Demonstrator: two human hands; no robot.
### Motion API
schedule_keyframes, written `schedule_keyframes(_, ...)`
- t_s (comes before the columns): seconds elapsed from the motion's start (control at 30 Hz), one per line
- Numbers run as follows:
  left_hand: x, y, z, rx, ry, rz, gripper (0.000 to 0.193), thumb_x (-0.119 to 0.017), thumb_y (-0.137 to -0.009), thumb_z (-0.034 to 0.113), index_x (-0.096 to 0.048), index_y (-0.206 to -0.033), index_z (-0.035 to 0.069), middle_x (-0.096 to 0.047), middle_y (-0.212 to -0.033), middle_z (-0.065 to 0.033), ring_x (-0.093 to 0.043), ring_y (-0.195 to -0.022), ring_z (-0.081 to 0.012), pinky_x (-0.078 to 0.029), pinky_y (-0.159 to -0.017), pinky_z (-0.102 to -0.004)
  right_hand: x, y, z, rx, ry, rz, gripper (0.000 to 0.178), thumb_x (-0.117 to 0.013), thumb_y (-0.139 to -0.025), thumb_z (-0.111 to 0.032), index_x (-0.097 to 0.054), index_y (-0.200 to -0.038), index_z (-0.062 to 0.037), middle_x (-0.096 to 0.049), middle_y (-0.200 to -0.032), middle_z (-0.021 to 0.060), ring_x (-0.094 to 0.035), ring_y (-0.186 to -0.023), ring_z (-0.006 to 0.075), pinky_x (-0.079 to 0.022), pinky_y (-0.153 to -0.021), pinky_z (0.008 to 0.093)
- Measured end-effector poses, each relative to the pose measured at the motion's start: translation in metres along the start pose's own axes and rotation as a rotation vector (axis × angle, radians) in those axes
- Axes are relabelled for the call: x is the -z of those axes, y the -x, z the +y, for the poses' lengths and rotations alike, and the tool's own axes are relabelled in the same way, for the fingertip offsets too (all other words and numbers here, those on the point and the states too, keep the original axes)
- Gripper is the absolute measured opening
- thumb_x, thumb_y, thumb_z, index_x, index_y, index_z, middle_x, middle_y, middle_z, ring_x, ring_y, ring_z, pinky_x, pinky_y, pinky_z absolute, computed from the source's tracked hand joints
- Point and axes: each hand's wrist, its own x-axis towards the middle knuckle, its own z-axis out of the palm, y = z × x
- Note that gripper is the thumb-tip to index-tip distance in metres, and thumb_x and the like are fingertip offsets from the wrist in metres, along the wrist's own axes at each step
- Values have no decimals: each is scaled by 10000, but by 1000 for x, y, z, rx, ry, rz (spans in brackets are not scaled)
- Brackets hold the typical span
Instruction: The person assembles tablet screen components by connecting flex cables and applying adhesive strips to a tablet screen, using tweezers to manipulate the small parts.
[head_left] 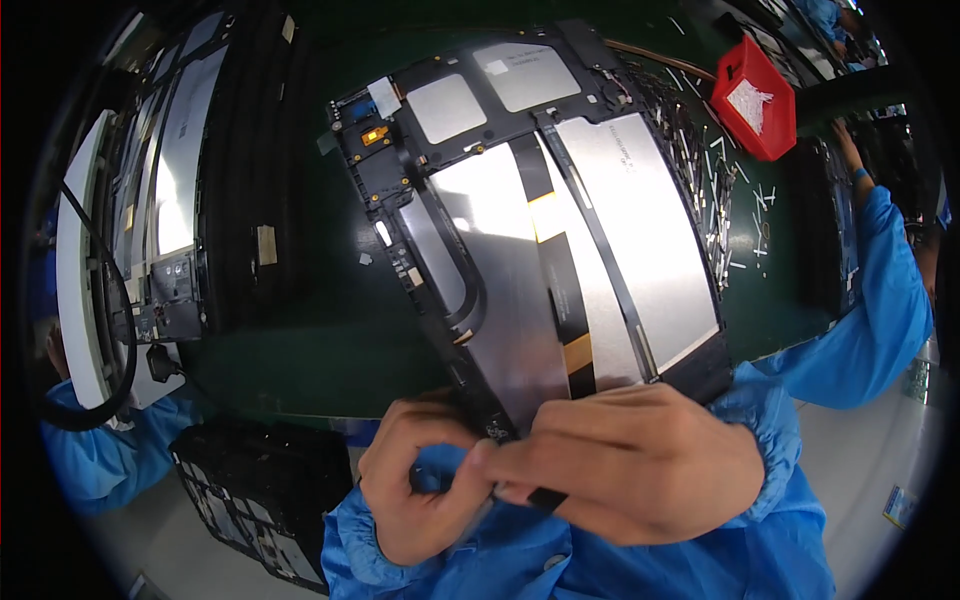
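A large flat device frame (500,330), black with silvery metal panels, lies tilted in front of me on the dark green table. A black ribbon strip with gold bands (562,290) runs down its middle. At its near edge both hands meet. My left hand (420,480) is closed, thumb and forefinger pinched together by the frame's near left corner. My right hand (640,460) lies across the near edge, its fingers closed against the left fingertips. A small black piece (546,498) shows under the right fingers. What the fingertips grip is hidden.
A red bin (755,100) with white strips stands far right, near many loose white strips (715,190). Similar frames stand on the left (180,170); more black frames (255,490) are stacked low left. A black cable (125,310) curves there. Co-workers' blue sleeves (870,300) are on both sides.
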Motion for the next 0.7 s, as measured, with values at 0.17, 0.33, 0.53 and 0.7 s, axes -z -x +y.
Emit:
schedule_keyframes(0.17, 10, 18, -5, 129, 298, -28, 239, -725, -742, 110, -607, -914, -7, -647, -861, -111, -617, -793, -207, -466, -762, -293, -12, 6, -5, -89, 324, 102, 223, -613, -686, -111, -555, -881, -19, -455, -779, 72, -565, -627, 195, -459, -548, 303)
schedule_keyframes(0.33, 12, 32, -12, 144, 169, -163, 187, -716, -750, 50, -654, -920, 0, -670, -874, -114, -614, -766, -183, -453, -747, -285, -20, 8, 2, -62, 419, 244, 201, -650, -649, -112, -607, -826, -27, -491, -770, 50, -548, -593, 153, -450, -504, 266)
schedule_keyframes(0.53, 3, 21, -3, 46, 252, -56, 151, -730, -733, 35, -677, -871, 5, -679, -834, -100, -603, -711, -169, -441, -683, -270, -18, 13, 2, 147, 29, 328, 210, -720, -655, -81, -660, -849, -26, -613, -841, 79, -613, -598, 154, -472, -481, 233)
schedule_keyframes(0.7, -8, 15, 12, -20, 399, -51, 187, -736, -721, 12, -676, -898, 5, -679, -842, -103, -603, -695, -164, -447, -626, -251, -14, 15, -1, 2, -67, 262, 177, -625, -697, -31, -638, -873, -13, -590, -817, 71, -607, -629, 195, -490, -521, 292)
